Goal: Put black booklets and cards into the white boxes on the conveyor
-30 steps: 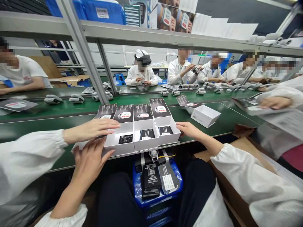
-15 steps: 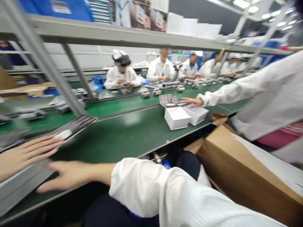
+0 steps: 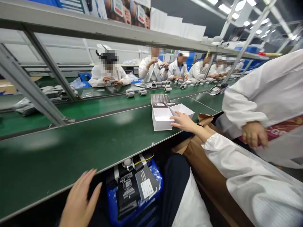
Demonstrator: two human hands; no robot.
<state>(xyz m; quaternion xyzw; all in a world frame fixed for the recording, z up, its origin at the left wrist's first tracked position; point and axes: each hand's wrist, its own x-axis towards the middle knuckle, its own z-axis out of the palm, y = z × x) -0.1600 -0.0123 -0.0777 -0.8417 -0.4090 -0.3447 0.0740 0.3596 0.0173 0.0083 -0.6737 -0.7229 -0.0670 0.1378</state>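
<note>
My right hand (image 3: 183, 121) reaches out over the green belt (image 3: 94, 138), fingers stretched and resting against the near right side of an open white box (image 3: 161, 119). A second open white box (image 3: 183, 109) stands just behind it, both with dark printed lids raised. Low at the belt's front edge, my left hand (image 3: 78, 201) is open with fingers extended and holds nothing. Below the belt, between my knees, a blue bin (image 3: 137, 192) holds black leaflets and small parts.
A person in a white coat stands close at the right, one hand (image 3: 254, 134) curled by their side. A brown cardboard box (image 3: 208, 170) sits under my right arm. Grey cuffs (image 3: 139, 92) lie on the far belt, where several seated workers face me. A slanted metal post (image 3: 30, 91) rises at left.
The row of open boxes that both hands were sliding left is out of view. The view has swung right, my right hand has reached to the two white boxes, and my left hand has dropped to the belt's edge.
</note>
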